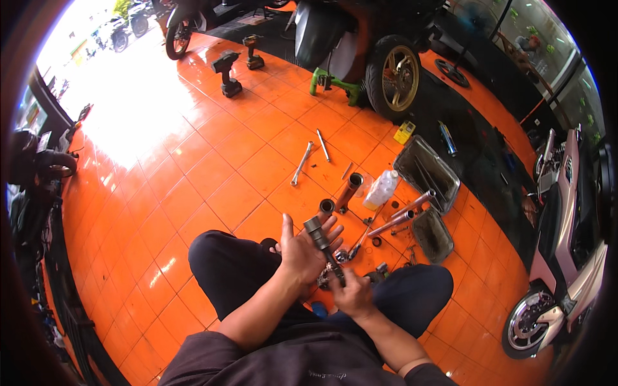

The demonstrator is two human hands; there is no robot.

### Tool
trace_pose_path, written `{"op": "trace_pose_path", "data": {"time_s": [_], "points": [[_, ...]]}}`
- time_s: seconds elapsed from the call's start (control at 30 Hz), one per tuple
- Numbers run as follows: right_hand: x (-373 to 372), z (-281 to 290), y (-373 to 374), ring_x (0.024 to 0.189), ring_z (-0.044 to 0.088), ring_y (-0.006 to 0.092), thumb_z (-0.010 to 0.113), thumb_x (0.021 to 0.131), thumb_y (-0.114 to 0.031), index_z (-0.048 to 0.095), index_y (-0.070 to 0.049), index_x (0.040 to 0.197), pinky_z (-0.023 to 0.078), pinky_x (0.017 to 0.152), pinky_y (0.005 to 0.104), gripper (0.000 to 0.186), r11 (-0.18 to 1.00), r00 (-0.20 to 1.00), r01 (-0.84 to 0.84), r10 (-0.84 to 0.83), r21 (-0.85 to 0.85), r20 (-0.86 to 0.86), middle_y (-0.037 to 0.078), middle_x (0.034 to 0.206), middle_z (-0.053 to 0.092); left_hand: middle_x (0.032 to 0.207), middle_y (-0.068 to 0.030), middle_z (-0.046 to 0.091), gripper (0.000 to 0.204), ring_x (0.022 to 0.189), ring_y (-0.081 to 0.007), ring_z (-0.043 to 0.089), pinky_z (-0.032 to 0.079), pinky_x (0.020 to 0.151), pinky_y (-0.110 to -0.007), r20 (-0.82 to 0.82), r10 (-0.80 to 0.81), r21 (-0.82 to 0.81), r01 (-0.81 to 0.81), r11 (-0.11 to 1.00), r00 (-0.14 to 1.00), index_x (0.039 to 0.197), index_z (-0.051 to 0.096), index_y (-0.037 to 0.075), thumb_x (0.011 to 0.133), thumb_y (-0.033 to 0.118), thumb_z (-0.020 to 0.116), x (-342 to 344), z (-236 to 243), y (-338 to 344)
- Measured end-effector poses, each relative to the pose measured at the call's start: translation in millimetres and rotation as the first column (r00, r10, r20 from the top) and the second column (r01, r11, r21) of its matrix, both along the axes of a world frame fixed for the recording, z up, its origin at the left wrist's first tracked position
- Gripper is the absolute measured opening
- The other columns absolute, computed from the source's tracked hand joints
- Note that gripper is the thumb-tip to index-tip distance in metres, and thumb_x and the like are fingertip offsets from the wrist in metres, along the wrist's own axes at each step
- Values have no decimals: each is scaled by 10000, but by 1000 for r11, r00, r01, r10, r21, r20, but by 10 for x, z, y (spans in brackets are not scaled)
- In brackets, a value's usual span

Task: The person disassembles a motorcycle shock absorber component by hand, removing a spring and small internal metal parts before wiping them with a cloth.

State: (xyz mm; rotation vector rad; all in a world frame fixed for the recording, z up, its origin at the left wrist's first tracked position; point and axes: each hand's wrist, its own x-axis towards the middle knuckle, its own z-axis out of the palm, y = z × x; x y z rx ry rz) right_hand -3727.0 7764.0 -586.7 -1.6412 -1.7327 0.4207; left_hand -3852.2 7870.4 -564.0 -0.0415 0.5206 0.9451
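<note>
My right hand is closed round the dark shaft of a tool with a grey stepped cylindrical metal head. The tool slants up and to the left. Open, with thumb and fingers spread, my left hand is beside the metal head, its palm turned toward it; I cannot tell whether they touch. Just beyond stand two dark fork tubes, one farther off and one nearer, their round openings showing. To the right lie two slimmer metallic tubes, one nearer and one farther.
A translucent bottle stands near a large grimy tray and a smaller tray. A wrench and a metal rod lie ahead. Two cordless drivers stand farther left. A motorcycle wheel is behind; a scooter is right.
</note>
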Motion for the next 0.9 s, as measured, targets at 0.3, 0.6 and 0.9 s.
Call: {"op": "trace_pose_path", "data": {"time_s": [0.3,0.6,0.9], "points": [[64,-48,25,528,642,322,667,873,-223,640,-44,874,502,485,401,181,993,981,116,-112,16,-156,121,628,642,1384,-188,465,907,1246,-335,477,347,1063,-473,216,14,76,-32,997,976,1435,326,49,896,759,162,-59,-228,61],[-26,9,55,516,636,336,692,851,-232,614,-21,800,499,457,409,230,991,993,78,-68,107,-93,155,586,614,1467,-196,378,906,1331,-326,396,308,1094,-465,123,-13,7,12,1000,992,1468,276,61,897,758,177,20,-397,-21],[-108,33,21,516,622,327,710,828,-176,586,-21,795,476,489,377,202,968,991,-69,95,242,-98,139,596,604,1488,-194,341,904,1341,-334,388,291,1117,-445,69,26,25,-28,999,997,1500,203,56,908,739,215,71,-557,97]]}}
